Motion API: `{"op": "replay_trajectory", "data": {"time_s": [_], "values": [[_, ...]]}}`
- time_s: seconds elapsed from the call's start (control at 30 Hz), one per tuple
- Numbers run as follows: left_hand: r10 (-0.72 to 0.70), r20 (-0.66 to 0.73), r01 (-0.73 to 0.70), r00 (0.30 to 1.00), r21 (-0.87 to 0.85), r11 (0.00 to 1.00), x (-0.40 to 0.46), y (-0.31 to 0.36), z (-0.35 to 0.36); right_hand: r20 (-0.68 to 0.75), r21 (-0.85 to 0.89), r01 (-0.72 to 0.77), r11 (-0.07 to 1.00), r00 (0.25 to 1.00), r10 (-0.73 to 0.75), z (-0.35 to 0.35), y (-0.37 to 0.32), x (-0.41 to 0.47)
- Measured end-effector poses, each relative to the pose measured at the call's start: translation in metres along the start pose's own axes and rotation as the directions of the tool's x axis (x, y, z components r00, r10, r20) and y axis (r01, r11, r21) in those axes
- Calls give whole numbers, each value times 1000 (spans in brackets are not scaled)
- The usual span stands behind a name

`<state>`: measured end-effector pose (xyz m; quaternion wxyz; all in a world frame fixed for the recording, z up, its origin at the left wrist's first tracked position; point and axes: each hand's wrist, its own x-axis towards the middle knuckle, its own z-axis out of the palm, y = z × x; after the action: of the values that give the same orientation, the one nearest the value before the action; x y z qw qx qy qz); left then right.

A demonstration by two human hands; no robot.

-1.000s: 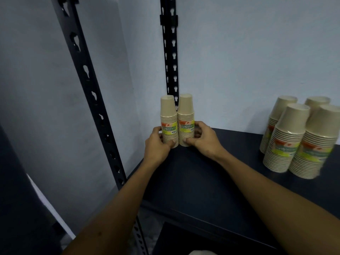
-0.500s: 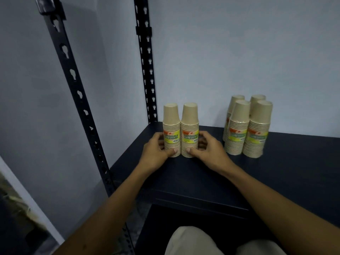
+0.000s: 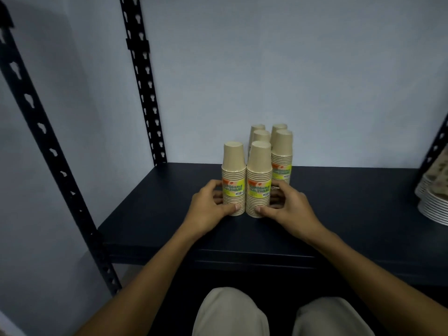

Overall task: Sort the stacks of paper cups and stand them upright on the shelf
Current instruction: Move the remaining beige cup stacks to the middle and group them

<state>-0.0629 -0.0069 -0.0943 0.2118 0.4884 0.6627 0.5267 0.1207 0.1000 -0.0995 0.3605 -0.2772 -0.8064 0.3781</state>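
Note:
Two beige stacks of paper cups with yellow-green labels stand upright side by side on the dark shelf (image 3: 150,214). My left hand (image 3: 208,207) wraps the base of the left stack (image 3: 233,170). My right hand (image 3: 288,206) wraps the base of the right stack (image 3: 259,170). Right behind them stand several more upright stacks (image 3: 282,151), partly hidden by the front pair.
Black perforated shelf posts rise at the left front (image 3: 48,146) and back left (image 3: 143,81). A pile of white plates (image 3: 434,204) sits at the shelf's right edge. Pale wall lies behind. My knees (image 3: 230,311) are below the shelf front.
Both hands have slid the two held stacks rightward along the shelf, from the back-left corner to just in front of the other stacks. The view has swung right with them.

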Motion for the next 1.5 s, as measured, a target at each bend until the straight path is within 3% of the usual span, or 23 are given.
{"op": "replay_trajectory", "data": {"time_s": [0.57,0.9,1.5], "values": [[38,44,-40,998,37,999,24,18,58,-73,-92,-34,995,997,27,-53,24,-4],[40,-30,-37,999,94,995,27,17,58,-65,-81,-36,996,997,31,-50,24,8],[26,-13,-24,1000,97,995,26,8,57,-48,-96,-99,991,994,94,-48,33,7]]}}
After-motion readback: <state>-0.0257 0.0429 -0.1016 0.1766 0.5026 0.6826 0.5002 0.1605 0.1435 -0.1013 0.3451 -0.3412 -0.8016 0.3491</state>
